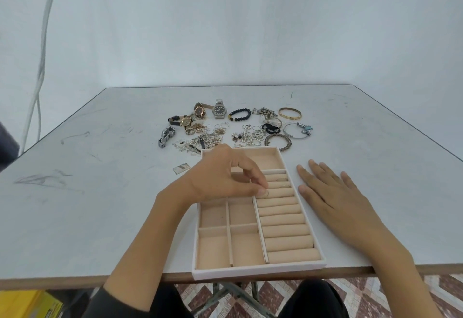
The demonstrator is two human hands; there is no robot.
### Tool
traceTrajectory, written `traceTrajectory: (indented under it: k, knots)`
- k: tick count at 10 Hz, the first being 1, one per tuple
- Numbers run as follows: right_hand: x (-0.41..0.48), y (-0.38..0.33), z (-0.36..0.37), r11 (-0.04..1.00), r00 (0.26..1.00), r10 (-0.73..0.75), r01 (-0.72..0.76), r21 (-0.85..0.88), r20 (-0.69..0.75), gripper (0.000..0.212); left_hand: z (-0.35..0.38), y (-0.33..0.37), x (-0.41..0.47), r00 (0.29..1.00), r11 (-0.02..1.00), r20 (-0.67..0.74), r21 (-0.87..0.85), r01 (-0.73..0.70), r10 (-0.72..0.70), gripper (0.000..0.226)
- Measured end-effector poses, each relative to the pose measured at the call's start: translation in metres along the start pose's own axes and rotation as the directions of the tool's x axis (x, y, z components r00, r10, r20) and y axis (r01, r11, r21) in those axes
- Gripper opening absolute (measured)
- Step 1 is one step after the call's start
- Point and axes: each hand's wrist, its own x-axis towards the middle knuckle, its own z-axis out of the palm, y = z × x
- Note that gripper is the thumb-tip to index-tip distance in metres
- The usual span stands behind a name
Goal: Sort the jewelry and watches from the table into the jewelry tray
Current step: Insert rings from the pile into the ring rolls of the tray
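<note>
The left hand (pixel 225 175) reaches over the jewelry tray (pixel 258 271) with its fingers curled. Thumb and fingertips pinch a thin ring (pixel 266 193) down at the ring rolls (pixel 283 230) along the tray's right side. The right hand (pixel 330 192) lies flat and spread on the table (pixel 100 205) just right of the tray, holding nothing. The tray sits at the table's near edge. Past its far end the loose jewelry (pixel 248 134) lies heaped, with watches (pixel 220 111) at the far left and a gold bangle (pixel 290 113) at the far right.
</note>
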Motion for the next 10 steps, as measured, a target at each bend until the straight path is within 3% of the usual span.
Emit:
traceTrajectory:
  k: [5,6,8,10]
  knots:
    - [-0.0006,-0.0005,-0.0007,1.0,1.0,0.002,-0.002,0.016,-0.006,0.053,0.0039,0.0015,0.0028,0.992,0.968,0.054,0.215,-0.126,0.118,0.006]
    - [-0.0005,-0.0006,-0.0004,1.0,1.0,0.002,-0.002,0.017,-0.007,0.053,0.0026,-0.0004,0.0011,0.993,0.976,0.062,0.19,-0.108,0.098,0.008]
    - [-0.0014,-0.0009,-0.0014,1.0,1.0,0.005,-0.005,0.019,-0.006,0.053,0.0005,0.002,0.001,0.998,0.994,-0.054,0.103,-0.034,0.04,0.015]
    - [-0.0011,-0.0014,-0.0017,1.0,1.0,0.004,-0.004,0.022,-0.01,0.053,0.0065,0.0035,0.0014,0.999,0.992,0.027,0.121,-0.038,0.035,0.016]
